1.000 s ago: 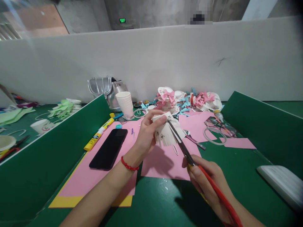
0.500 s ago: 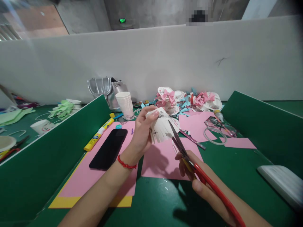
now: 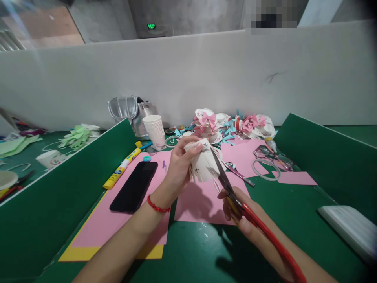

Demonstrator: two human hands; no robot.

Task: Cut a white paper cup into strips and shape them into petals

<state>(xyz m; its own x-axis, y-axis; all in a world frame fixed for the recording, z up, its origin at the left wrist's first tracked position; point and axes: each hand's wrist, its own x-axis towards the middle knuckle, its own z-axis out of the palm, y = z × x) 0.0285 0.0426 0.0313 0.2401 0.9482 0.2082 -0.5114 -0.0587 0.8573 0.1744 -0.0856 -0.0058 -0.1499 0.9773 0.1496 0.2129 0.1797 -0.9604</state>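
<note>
Snipping looks to be the step in hand: the left hand (image 3: 183, 159) pinches the fringed white paper (image 3: 204, 167) above a pink sheet (image 3: 193, 210); the right hand (image 3: 253, 233) grips red-handled scissors (image 3: 249, 212), blades at the paper's edge. Another cut would call for steady paper and aligned blades.

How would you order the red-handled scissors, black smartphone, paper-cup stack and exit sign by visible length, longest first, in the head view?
Red-handled scissors
Black smartphone
Paper-cup stack
Exit sign
Nearness may exaggerate the scissors' lead.
</note>
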